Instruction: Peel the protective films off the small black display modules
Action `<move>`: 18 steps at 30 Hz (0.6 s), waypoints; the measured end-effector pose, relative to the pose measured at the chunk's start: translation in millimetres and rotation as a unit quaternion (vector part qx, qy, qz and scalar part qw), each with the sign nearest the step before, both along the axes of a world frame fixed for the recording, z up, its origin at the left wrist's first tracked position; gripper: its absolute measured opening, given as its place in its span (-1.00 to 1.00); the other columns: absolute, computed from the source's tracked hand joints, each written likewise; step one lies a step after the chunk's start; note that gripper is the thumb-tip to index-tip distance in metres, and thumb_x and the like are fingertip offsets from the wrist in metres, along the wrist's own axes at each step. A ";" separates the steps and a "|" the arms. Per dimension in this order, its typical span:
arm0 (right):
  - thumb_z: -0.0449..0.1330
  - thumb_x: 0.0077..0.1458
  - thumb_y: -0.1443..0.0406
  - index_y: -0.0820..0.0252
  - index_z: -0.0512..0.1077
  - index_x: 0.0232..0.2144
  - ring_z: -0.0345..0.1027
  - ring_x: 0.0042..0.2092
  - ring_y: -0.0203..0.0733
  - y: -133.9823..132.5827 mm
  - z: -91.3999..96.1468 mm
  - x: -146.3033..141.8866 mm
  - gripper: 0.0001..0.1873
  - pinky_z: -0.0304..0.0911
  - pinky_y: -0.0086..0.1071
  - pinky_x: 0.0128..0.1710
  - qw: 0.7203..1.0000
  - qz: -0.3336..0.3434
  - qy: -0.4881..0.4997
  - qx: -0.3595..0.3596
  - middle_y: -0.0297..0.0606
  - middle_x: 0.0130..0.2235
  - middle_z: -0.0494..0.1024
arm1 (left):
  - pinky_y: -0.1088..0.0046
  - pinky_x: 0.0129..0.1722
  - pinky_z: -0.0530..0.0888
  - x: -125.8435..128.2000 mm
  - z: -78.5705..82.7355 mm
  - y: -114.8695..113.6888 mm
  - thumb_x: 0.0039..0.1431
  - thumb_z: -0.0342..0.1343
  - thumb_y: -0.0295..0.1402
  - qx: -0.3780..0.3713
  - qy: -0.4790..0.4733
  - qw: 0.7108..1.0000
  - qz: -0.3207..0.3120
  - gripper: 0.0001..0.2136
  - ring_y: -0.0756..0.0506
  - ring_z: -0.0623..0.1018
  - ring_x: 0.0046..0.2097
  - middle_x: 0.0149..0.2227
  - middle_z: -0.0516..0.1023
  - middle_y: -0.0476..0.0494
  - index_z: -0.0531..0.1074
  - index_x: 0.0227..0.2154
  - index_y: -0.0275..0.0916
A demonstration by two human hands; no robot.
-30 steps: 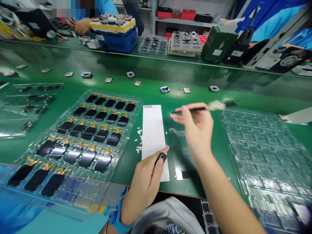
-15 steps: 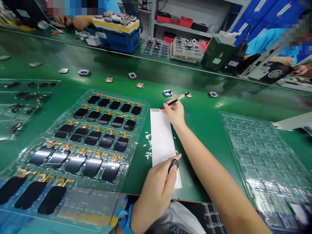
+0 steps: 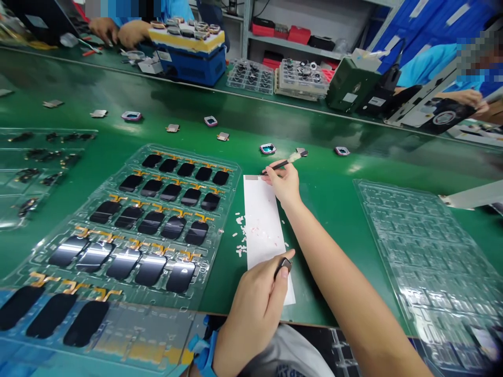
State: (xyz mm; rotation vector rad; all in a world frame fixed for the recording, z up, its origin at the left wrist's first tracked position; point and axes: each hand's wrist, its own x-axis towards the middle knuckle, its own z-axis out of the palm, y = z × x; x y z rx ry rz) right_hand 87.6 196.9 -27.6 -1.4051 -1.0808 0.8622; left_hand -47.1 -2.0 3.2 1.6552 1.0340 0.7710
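My left hand [image 3: 257, 301] is closed, pinching a small dark part [image 3: 283, 267] between thumb and finger over the near end of a white paper strip [image 3: 261, 225]. My right hand [image 3: 283, 180] reaches forward to the strip's far end, closed on a thin black brush [image 3: 285, 160] whose pale tip points toward a small metal piece [image 3: 302, 152] on the green belt. Small white scraps [image 3: 239, 230] lie beside the strip.
A clear tray [image 3: 220, 225] of dark screens with orange flex cables lies left. A clear tray [image 3: 428, 251] without parts lies right. Small frames [image 3: 268, 149] and metal pieces dot the green belt [image 3: 330, 188]. Other people's hands [image 3: 118, 31] work at the far side, near a blue box [image 3: 192, 55].
My right hand has moved forward from mid-table to the far end of the strip with the brush. My left hand has kept its pinch on the dark part.
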 end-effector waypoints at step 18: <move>0.25 0.07 0.30 0.12 0.26 -0.35 0.59 -0.29 -0.22 -2.4 6.8 0.3 -0.81 0.47 -0.34 -0.20 0.997 0.052 0.051 -0.016 -0.34 -0.42 0.59 | 0.49 -0.38 0.37 0.4 -2.0 0.1 0.43 -0.18 -0.31 -0.006 0.000 1.000 0.010 -0.62 -0.04 0.46 -0.41 -0.42 0.49 -0.05 0.37 0.18 -0.22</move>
